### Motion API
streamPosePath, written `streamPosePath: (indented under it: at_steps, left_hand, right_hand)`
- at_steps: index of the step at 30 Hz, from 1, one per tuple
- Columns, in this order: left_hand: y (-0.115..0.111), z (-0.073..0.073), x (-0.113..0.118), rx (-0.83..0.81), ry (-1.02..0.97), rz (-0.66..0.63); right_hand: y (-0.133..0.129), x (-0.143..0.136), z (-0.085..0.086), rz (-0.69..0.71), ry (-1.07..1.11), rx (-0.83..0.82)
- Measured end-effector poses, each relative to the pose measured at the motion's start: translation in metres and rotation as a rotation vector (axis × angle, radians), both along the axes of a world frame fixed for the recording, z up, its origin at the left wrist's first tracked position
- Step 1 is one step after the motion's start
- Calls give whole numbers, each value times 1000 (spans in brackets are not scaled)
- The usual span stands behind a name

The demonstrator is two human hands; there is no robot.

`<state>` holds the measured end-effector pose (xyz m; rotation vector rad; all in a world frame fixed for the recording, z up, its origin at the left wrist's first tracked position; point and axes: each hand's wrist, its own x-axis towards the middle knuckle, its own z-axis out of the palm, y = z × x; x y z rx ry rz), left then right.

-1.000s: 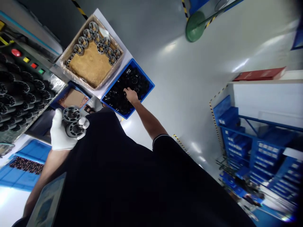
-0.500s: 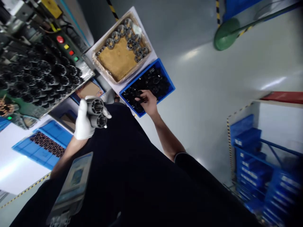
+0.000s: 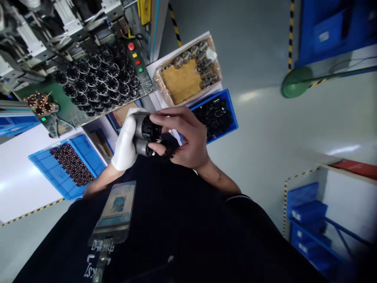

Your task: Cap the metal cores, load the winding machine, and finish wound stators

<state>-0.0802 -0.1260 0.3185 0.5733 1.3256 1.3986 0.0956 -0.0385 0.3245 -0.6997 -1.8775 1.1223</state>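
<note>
My left hand (image 3: 126,143), in a white glove, is wrapped round two grey metal cylinders (image 3: 138,127), held side by side in front of my body. My bare right hand (image 3: 188,137) reaches across to them. Its fingers grip black plastic parts (image 3: 171,146). One black ringed piece (image 3: 151,129) sits at the open end of the upper cylinder, with my right fingertips touching it. The end of the lower cylinder is partly hidden by my right thumb.
Many dark cylinders (image 3: 91,78) stand on the green machine bench, left of the coloured buttons (image 3: 134,55). A lined box (image 3: 160,84) holds metal rings. Behind my right hand is a blue bin (image 3: 232,114) of black parts. A blue tray (image 3: 44,157) holds copper-coloured pieces.
My right hand has left the blue bin and come to the cylinders with black parts. The camera view has shifted, and the surroundings sit further right and lower.
</note>
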Motion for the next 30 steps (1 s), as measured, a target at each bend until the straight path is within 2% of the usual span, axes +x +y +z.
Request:
streamPosePath:
  at_steps: [3,8,13,17,23,27,30]
  left_hand:
    - [-8,-2,-13,25,68,59]
    - [-22,-6,-27,-10,27,38]
    - [-31,-6,-35,53,17,85]
    - [-29,-6,-37,31,-84,157]
    - [-18,-9,-34,48,-294,234]
    - [-13,-2,-37,126,-379,274]
    - [-11,3,-38,146,-348,307]
  right_hand:
    - [-3,-11,2,16,-38,8]
    - [-6,-30,8,61,-10,10]
    - [-3,-42,0,153,-37,41]
    - [0,-44,1,216,-113,55]
    - [19,-29,31,149,-305,-32]
    - [22,-23,28,218,-303,39]
    - [10,-27,25,136,-282,-47]
